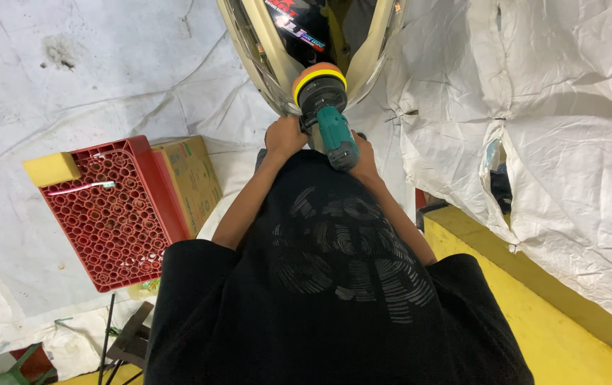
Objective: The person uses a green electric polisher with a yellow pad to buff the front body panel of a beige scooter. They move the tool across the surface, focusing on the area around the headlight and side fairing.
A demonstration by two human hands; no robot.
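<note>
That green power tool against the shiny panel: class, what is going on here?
A person in a black shirt grips a green polisher with both hands: the left hand on its side handle, the right hand behind the body. Its orange and yellow pad sits against a glossy cream vehicle panel. To the left, a yellow sponge lies on an upturned red crate beside a cardboard box.

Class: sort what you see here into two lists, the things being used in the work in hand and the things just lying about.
In use:
- left hand, on the side handle
- right hand, on the body
- teal polisher
- orange foam pad
- glossy cream panel, pad held against it

Lying about:
- red crate
- yellow sponge on the crate
- cardboard box
- white sheeting
</note>
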